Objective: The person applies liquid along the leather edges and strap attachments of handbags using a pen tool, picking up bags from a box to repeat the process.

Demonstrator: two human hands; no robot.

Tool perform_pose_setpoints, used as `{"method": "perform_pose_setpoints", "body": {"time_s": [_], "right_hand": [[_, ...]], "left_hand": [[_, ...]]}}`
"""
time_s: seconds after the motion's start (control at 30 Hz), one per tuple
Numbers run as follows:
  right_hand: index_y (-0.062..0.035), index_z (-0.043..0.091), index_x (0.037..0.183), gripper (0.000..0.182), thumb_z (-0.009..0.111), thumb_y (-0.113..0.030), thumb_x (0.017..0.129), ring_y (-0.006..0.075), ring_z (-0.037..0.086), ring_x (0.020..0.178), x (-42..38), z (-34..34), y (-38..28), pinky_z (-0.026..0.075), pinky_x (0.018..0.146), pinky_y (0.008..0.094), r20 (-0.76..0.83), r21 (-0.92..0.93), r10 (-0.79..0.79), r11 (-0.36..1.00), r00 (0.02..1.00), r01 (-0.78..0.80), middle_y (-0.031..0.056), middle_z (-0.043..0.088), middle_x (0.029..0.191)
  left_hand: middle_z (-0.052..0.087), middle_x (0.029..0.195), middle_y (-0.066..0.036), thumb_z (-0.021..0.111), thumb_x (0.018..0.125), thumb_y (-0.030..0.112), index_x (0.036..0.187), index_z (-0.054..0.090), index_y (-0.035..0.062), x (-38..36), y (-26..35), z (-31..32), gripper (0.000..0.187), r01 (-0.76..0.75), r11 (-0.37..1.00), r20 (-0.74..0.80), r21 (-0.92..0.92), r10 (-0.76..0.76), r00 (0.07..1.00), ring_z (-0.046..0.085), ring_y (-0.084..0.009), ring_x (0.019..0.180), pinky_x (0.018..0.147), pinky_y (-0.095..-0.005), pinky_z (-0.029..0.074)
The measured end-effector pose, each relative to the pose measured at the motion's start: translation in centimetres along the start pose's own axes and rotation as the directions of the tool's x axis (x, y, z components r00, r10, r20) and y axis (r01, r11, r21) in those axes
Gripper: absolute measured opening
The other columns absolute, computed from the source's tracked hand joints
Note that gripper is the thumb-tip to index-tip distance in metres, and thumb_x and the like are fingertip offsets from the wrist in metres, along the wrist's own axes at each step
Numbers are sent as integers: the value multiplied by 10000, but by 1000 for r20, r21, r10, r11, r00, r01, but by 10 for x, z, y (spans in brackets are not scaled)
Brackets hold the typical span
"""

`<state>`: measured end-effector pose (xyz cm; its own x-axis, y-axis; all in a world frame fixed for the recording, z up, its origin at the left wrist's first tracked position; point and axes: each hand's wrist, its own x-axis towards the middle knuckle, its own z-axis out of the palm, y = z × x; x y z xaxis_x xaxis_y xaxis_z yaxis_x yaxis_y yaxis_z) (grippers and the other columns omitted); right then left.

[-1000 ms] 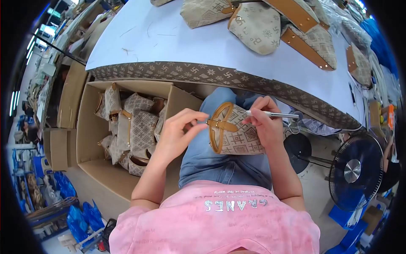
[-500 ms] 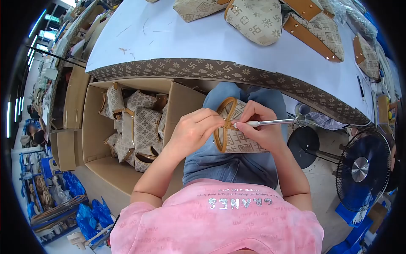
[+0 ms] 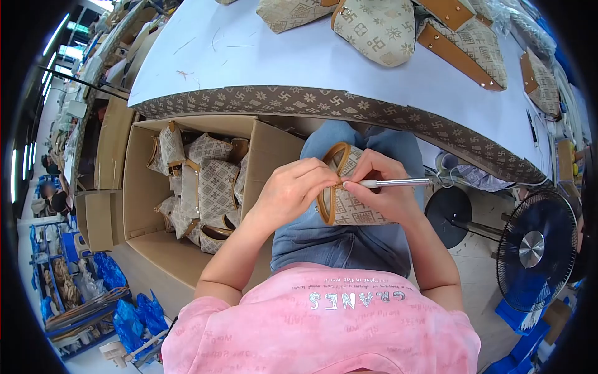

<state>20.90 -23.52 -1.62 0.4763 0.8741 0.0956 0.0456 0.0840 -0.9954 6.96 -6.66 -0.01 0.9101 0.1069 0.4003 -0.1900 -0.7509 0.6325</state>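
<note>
A small patterned beige bag (image 3: 361, 209) with a brown-trimmed opening lies across my lap, its opening facing left. My left hand (image 3: 296, 190) pinches the brown trim at the middle of the opening. From the other side my right hand (image 3: 386, 187) holds a slim pen-like tool (image 3: 402, 182) with a white front and a silver shaft. Its shaft points right, and its front end is at the trim, close to my left fingertips. The exact contact point is hidden by my fingers.
To the left stands an open cardboard box (image 3: 187, 246) holding several similar bags (image 3: 218, 181). More bags (image 3: 374, 31) with brown straps lie on the white table (image 3: 237, 62) ahead. A black fan (image 3: 532, 249) stands at right; blue plastic bags (image 3: 134, 321) sit at lower left.
The tool's shaft has swung slightly, and its far end now sits a little lower and further left. My left fingers have shifted slightly right along the trim. The bag stays in place.
</note>
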Motion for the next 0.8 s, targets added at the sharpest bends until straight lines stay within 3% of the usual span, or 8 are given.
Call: {"method": "perform_pose_setpoints", "body": {"time_s": [0.27,0.37,0.43,0.47,0.5,0.53,0.63,0.8], "right_hand": [[-30,614,786,140,749,2,804,84,533,731,-1,-1,5,409,643,243,-9,-3,8,1000,1000,-8,20,584,813],[-24,609,779,126,726,-24,825,95,519,715,-5,-7,0,422,651,241,-19,24,4,1000,1000,-3,20,583,807],[-62,613,788,119,710,-40,854,106,510,689,-3,-11,15,392,596,239,-160,54,-253,963,954,264,12,566,762],[-63,606,776,125,695,-49,862,120,504,706,-2,-7,9,393,612,251,-267,94,-272,947,925,306,27,561,768],[-55,592,786,133,683,-81,880,123,490,690,-4,-6,1,411,632,256,-370,67,-238,957,898,281,40,533,755],[-39,595,878,149,626,-171,940,135,484,683,0,-20,6,460,660,266,-339,-187,-446,895,829,405,49,495,734],[-1,586,1032,291,528,-286,1013,143,457,665,-8,-39,1,501,688,287,-585,60,-279,921,761,384,45,477,728],[33,528,1193,419,406,-350,1074,143,480,684,-28,-80,-32,517,741,314,-681,-65,-354,901,641,429,74,529,795]], "left_hand": [[689,912,-96,718,820,5,920,699,15,-5,-4,0,102,40,999,26,-21,-39,999,686,-258,828,698,-341,557],[655,1121,-160,777,813,147,1097,666,27,-4,-10,-4,327,172,974,-150,-145,-193,970,646,-312,1048,865,-410,537],[554,1281,-216,824,732,306,1172,612,41,14,2,-5,555,6,998,-151,-64,-16,988,524,-373,1227,1028,-479,434],[466,1367,-246,851,659,394,1270,559,45,8,-6,9,762,-42,997,36,-69,45,998,403,-407,1338,1114,-515,333],[508,1296,-218,841,678,364,1235,587,57,2,-9,27,685,-77,995,54,-67,81,995,450,-386,1288,1067,-494,378],[550,1225,-190,831,697,333,1200,616,68,-4,-11,39,608,-117,990,78,-80,123,989,498,-365,1237,1021,-474,423],[613,1094,-114,781,771,255,1246,639,142,-14,-16,26,508,24,992,77,-122,-15,997,601,-292,1070,871,-415,509],[651,812,-71,750,812,158,930,758,125,-56,5,-84,123,210,962,-461,174,-109,881,668,-235,751,633,-369,535]]}}
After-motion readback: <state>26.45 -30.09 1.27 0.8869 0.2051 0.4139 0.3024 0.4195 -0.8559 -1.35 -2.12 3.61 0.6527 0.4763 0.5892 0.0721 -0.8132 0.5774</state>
